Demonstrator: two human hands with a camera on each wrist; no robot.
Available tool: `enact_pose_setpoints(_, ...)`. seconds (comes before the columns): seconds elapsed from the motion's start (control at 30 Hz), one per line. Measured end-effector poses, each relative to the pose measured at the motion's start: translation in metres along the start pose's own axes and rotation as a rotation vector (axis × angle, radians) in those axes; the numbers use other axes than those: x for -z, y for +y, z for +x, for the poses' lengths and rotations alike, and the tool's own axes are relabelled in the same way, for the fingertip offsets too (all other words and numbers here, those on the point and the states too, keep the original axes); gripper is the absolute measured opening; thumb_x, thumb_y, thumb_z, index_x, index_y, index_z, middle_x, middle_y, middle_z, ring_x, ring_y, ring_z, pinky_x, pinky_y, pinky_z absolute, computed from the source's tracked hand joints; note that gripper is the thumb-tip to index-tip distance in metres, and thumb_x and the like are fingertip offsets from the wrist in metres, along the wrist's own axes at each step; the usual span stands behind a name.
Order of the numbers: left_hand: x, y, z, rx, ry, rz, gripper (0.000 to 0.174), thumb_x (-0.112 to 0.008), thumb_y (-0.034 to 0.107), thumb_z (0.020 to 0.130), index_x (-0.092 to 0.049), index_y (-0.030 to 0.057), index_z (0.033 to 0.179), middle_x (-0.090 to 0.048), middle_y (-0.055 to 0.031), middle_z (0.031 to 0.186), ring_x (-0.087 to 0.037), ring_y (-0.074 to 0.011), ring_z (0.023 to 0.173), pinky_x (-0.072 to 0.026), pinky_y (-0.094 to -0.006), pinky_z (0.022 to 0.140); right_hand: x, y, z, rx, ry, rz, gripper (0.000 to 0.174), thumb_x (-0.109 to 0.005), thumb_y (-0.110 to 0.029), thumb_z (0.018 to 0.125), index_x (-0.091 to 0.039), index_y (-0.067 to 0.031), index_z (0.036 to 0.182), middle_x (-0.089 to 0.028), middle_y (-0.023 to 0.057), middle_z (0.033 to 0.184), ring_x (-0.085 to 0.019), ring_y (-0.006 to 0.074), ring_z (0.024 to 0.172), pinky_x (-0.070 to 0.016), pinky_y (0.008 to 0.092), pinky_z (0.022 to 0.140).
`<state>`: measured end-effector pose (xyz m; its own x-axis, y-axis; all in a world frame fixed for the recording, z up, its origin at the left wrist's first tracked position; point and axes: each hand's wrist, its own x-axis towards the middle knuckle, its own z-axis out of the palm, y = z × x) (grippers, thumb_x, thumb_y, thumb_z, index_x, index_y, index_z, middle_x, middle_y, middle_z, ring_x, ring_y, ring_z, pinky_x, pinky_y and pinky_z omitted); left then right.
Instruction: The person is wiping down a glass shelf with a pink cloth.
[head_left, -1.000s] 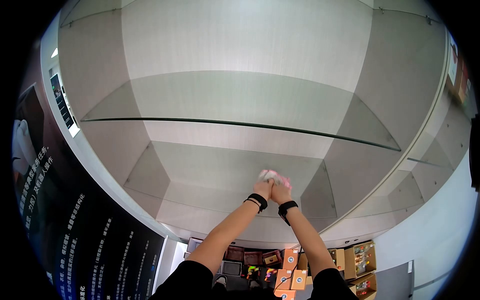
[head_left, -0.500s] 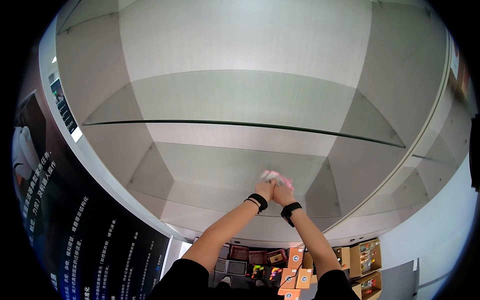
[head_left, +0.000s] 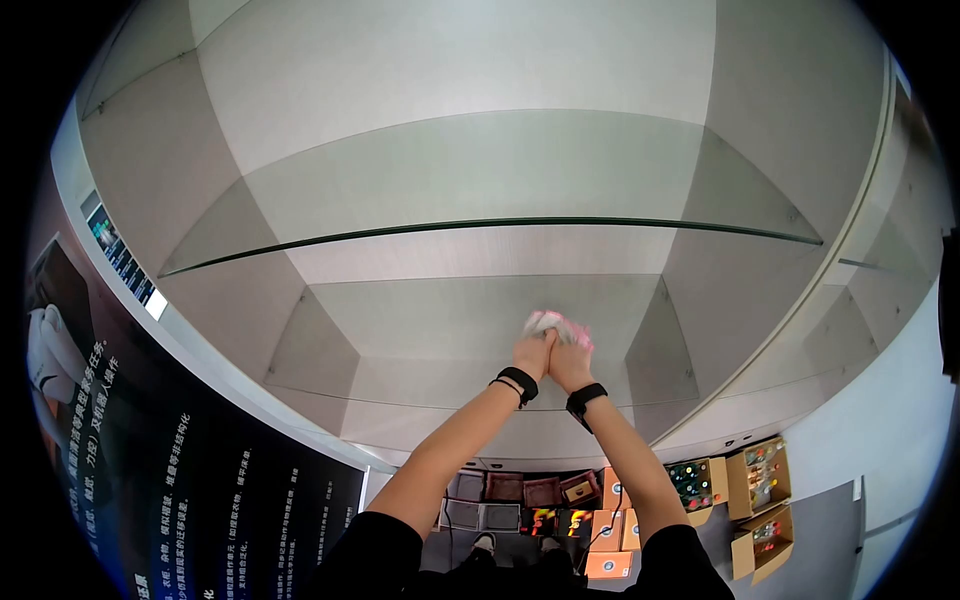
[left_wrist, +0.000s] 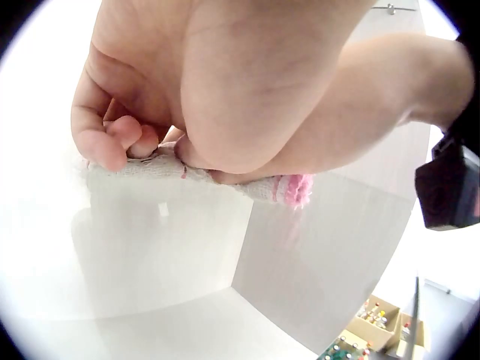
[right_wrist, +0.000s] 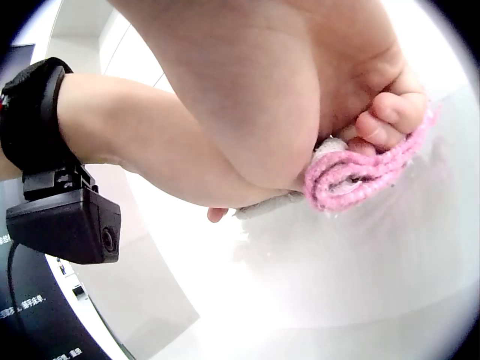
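Both hands are raised side by side against the pale back wall of a shelf bay, holding one folded pink and grey cloth [head_left: 552, 324] between them. My left hand [head_left: 531, 352] curls its fingers [left_wrist: 101, 146] over the cloth's grey edge [left_wrist: 142, 166]. My right hand [head_left: 570, 360] grips the rolled pink end [right_wrist: 367, 176], fingertips [right_wrist: 394, 116] curled over it. The cloth is pressed to the white surface. A black band with a camera sits on each wrist.
A glass shelf [head_left: 480, 226] crosses the bay above the hands, and another glass shelf [head_left: 400, 400] lies below them. A dark poster wall [head_left: 150, 470] stands at left. On the floor below are orange boxes [head_left: 612, 528] and open cartons of small items [head_left: 755, 480].
The two hands with the cloth have shifted slightly upward on the wall. The head view has tilted, so the upper glass shelf looks more level.
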<state>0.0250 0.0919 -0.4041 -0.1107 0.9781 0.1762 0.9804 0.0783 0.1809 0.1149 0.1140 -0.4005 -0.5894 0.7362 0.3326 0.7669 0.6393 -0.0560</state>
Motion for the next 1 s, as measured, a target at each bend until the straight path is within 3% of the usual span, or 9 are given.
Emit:
enact_pose_setpoints(0.17, 0.003, 0.000, 0.004, -0.021, 0.005, 0.048, 0.022, -0.039, 0.020, 0.071, -0.032, 0.0126, 0.091, -0.054, -0.0102, 0.067, -0.053, -0.0275, 0.063, -0.0416, -0.0367, 0.051, 0.005, -0.002, 0.004, -0.083, -0.089, 0.065, 0.027, -0.041, -0.017, 0.068, -0.040, -0.0032, 0.091, -0.055, 0.0090, 0.059, -0.054, 0.0245, 0.054, -0.0276, 0.0424, 0.080)
enact_pose_setpoints(0.23, 0.003, 0.000, 0.003, -0.016, -0.009, 0.064, 0.022, -0.038, 0.021, 0.071, -0.033, 0.0130, 0.091, -0.054, -0.0099, 0.066, -0.053, -0.0274, 0.062, -0.0416, -0.0364, 0.051, 0.017, -0.004, 0.003, -0.063, -0.228, -0.022, 0.030, -0.036, -0.016, 0.072, -0.037, -0.0029, 0.099, -0.057, 0.0064, 0.067, -0.056, 0.0201, 0.061, -0.0404, 0.0368, 0.062)
enact_pose_setpoints(0.47, 0.008, 0.003, -0.003, 0.010, -0.015, 0.057, 0.024, -0.038, 0.022, 0.071, -0.033, 0.0139, 0.094, -0.055, -0.0096, 0.066, -0.054, -0.0267, 0.061, -0.0418, -0.0361, 0.050, 0.010, -0.003, 0.001, -0.035, -0.137, 0.015, 0.032, -0.041, -0.015, 0.068, -0.037, -0.0029, 0.097, -0.056, 0.0090, 0.061, -0.055, 0.0226, 0.054, -0.0418, 0.0345, 0.050)
enact_pose_setpoints(0.57, 0.010, 0.003, -0.005, 0.018, -0.037, 0.061, 0.025, -0.038, 0.022, 0.071, -0.033, 0.0140, 0.095, -0.055, -0.0094, 0.066, -0.054, -0.0265, 0.061, -0.0418, -0.0357, 0.051, 0.015, -0.006, -0.001, -0.055, -0.182, 0.041, 0.033, -0.040, -0.015, 0.069, -0.036, -0.0032, 0.099, -0.056, 0.0091, 0.061, -0.055, 0.0232, 0.055, -0.0404, 0.0376, 0.061)
enact_pose_setpoints(0.63, 0.010, 0.002, -0.004, -0.010, -0.016, 0.092, 0.025, -0.038, 0.022, 0.071, -0.032, 0.0134, 0.093, -0.055, -0.0098, 0.066, -0.054, -0.0267, 0.061, -0.0416, -0.0357, 0.051, 0.016, -0.005, 0.001, -0.021, -0.171, 0.029, 0.032, -0.039, -0.016, 0.069, -0.035, -0.0032, 0.098, -0.056, 0.0094, 0.062, -0.055, 0.0245, 0.057, -0.0324, 0.0429, 0.076)
enact_pose_setpoints(0.73, 0.011, 0.000, 0.000, -0.008, -0.037, 0.043, 0.023, -0.038, 0.021, 0.071, -0.032, 0.0130, 0.091, -0.054, -0.0103, 0.066, -0.053, -0.0273, 0.062, -0.0413, -0.0360, 0.051, 0.016, -0.003, 0.007, 0.020, -0.252, -0.050, 0.036, -0.036, -0.018, 0.071, -0.033, -0.0017, 0.103, -0.057, 0.0072, 0.067, -0.056, 0.0203, 0.058, -0.0411, 0.0337, 0.052)
enact_pose_setpoints(0.77, 0.011, 0.000, 0.001, -0.010, -0.036, 0.044, 0.023, -0.038, 0.021, 0.071, -0.032, 0.0130, 0.091, -0.054, -0.0103, 0.066, -0.053, -0.0273, 0.062, -0.0413, -0.0360, 0.051, 0.012, -0.001, 0.009, 0.019, -0.250, -0.050, 0.036, -0.036, -0.018, 0.071, -0.033, -0.0017, 0.103, -0.057, 0.0072, 0.067, -0.056, 0.0203, 0.058, -0.0411, 0.0337, 0.052)
enact_pose_setpoints(0.83, 0.009, -0.002, 0.004, -0.008, -0.024, 0.033, 0.022, -0.039, 0.021, 0.071, -0.032, 0.0128, 0.090, -0.054, -0.0108, 0.066, -0.053, -0.0283, 0.062, -0.0411, -0.0368, 0.052, 0.003, 0.000, 0.010, 0.007, -0.161, 0.038, 0.031, -0.038, -0.017, 0.070, -0.033, -0.0036, 0.098, -0.056, 0.0098, 0.061, -0.054, 0.0254, 0.057, -0.0153, 0.0498, 0.085)
enact_pose_setpoints(1.0, 0.008, -0.006, 0.009, -0.021, -0.047, 0.021, 0.023, -0.039, 0.021, 0.071, -0.031, 0.0131, 0.091, -0.054, -0.0108, 0.066, -0.053, -0.0287, 0.061, -0.0411, -0.0375, 0.051, -0.001, 0.000, 0.013, -0.022, -0.157, 0.047, 0.031, -0.039, -0.017, 0.069, -0.034, -0.0036, 0.097, -0.055, 0.0100, 0.061, -0.054, 0.0256, 0.056, -0.0195, 0.0483, 0.084)
